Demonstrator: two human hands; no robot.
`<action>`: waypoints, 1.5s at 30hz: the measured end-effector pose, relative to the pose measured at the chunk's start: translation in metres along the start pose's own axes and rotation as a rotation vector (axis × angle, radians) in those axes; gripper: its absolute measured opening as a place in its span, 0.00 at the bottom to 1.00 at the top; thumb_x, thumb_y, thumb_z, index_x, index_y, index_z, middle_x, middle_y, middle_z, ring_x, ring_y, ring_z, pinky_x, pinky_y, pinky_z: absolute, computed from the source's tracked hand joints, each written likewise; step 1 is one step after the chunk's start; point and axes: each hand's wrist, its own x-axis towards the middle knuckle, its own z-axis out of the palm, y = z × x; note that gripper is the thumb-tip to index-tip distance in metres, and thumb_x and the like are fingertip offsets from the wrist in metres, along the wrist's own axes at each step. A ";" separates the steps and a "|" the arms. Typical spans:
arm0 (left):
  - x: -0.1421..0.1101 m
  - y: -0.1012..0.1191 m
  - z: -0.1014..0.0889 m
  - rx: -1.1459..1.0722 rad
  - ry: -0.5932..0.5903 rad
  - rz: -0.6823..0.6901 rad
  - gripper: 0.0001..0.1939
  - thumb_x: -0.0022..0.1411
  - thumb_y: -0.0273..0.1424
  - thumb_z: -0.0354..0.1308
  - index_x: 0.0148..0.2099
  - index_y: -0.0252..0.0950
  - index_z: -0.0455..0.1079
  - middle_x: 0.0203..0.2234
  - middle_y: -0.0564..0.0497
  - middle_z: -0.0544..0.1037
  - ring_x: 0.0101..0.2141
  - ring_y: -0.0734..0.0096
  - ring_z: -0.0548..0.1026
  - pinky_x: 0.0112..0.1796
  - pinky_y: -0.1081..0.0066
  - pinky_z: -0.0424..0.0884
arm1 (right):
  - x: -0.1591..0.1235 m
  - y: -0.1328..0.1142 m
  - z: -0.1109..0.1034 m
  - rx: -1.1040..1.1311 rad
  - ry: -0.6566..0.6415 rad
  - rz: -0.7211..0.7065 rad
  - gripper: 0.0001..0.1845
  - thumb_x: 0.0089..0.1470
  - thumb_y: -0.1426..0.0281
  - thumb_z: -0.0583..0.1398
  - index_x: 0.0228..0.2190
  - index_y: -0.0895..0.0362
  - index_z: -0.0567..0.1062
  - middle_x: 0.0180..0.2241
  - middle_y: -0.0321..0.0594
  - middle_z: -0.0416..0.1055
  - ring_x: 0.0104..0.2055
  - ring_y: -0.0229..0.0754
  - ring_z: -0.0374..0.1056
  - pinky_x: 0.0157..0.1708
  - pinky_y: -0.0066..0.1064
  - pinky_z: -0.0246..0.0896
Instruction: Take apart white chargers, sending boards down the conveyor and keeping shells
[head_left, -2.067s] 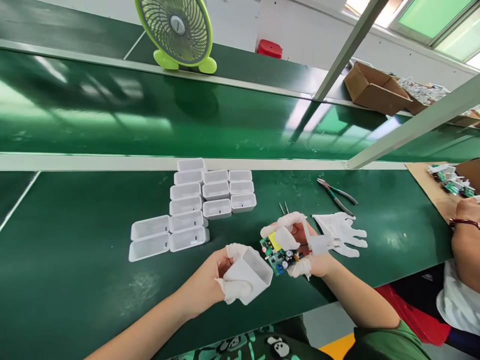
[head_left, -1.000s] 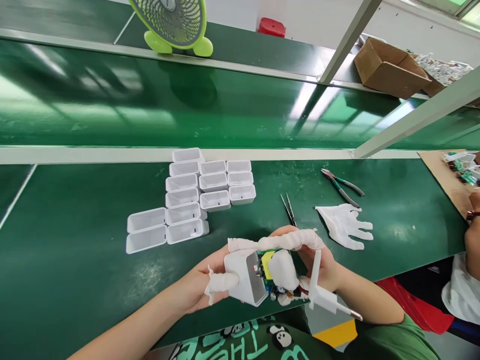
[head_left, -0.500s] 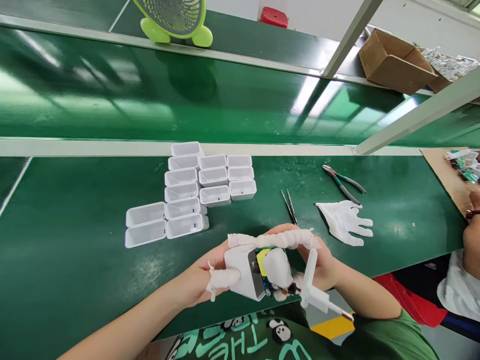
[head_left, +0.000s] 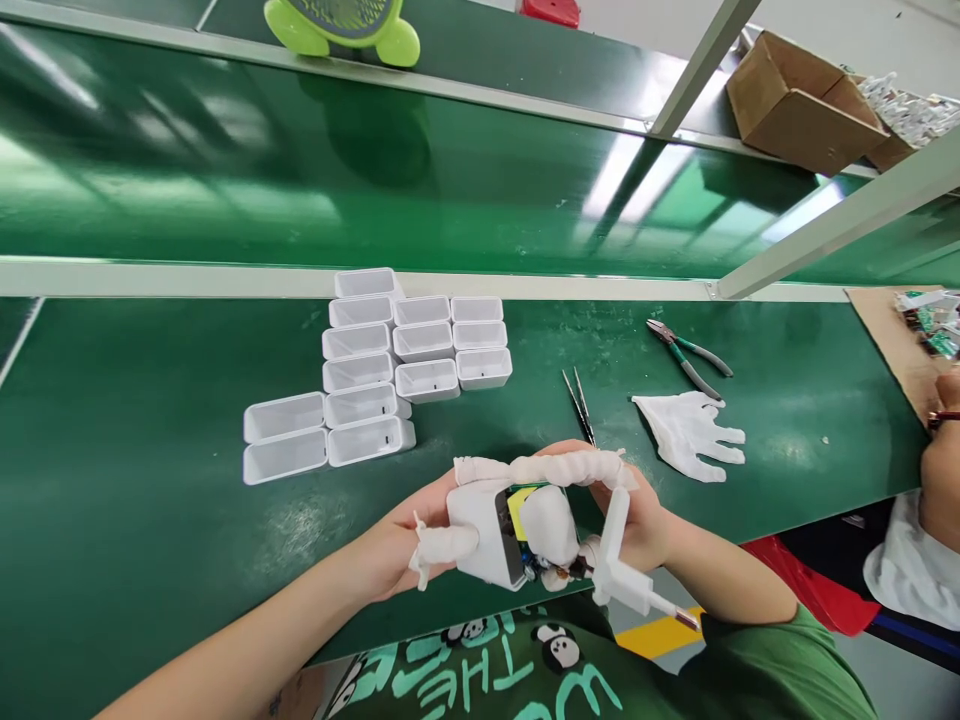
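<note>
My left hand (head_left: 397, 540) is closed around a white plastic adapter housing (head_left: 480, 565), its wrapped thumb on top. A circuit board (head_left: 531, 562) with a yellow block sits partly in the housing's open right end. My right hand (head_left: 641, 525) grips the board, a white-wrapped thumb pressing on it. Attached at the board's right side is a white plug end piece (head_left: 626, 583), its pins pointing down and right. White wrapping covers several of my fingers. Part of the board is hidden under the fingers.
Several white housings (head_left: 364, 440) stand in rows left of centre. Tweezers (head_left: 580, 408), green-handled cutters (head_left: 686, 358) and a white glove (head_left: 694, 435) lie on the right. Above are a cardboard box (head_left: 802, 105) and a green fan (head_left: 341, 30). Another person's arm (head_left: 943, 470) is at far right.
The view has tilted slightly downward, so the bench things appear a little higher. My hands keep their hold on the housing and board, with little visible shift between the parts.
</note>
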 end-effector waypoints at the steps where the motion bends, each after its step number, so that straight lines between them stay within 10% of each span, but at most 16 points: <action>1: 0.000 0.000 0.000 0.008 0.014 -0.009 0.25 0.62 0.34 0.65 0.60 0.45 0.69 0.47 0.48 0.79 0.48 0.55 0.78 0.45 0.65 0.75 | 0.000 0.000 0.001 -0.012 0.010 -0.019 0.45 0.53 0.53 0.67 0.66 0.46 0.56 0.50 0.46 0.70 0.50 0.46 0.72 0.49 0.36 0.74; 26: 0.001 0.003 0.002 -0.012 -0.029 -0.033 0.25 0.62 0.34 0.65 0.61 0.44 0.66 0.49 0.47 0.78 0.50 0.56 0.77 0.47 0.64 0.76 | 0.002 -0.008 -0.001 -0.088 -0.062 0.067 0.28 0.61 0.59 0.61 0.59 0.55 0.64 0.44 0.50 0.72 0.48 0.50 0.72 0.46 0.39 0.75; 38: -0.001 -0.003 0.001 -0.060 -0.024 -0.011 0.24 0.62 0.31 0.64 0.61 0.44 0.69 0.50 0.47 0.79 0.51 0.52 0.77 0.47 0.60 0.77 | -0.008 -0.001 0.000 -0.102 -0.001 -0.024 0.45 0.50 0.57 0.70 0.64 0.52 0.60 0.46 0.50 0.75 0.46 0.53 0.75 0.43 0.41 0.77; 45: 0.003 0.004 0.012 -0.055 -0.033 0.031 0.22 0.63 0.30 0.65 0.59 0.46 0.72 0.47 0.53 0.81 0.48 0.60 0.79 0.45 0.67 0.77 | -0.003 -0.006 0.003 -0.130 0.003 -0.033 0.38 0.56 0.61 0.65 0.64 0.54 0.61 0.45 0.49 0.75 0.45 0.51 0.74 0.41 0.39 0.78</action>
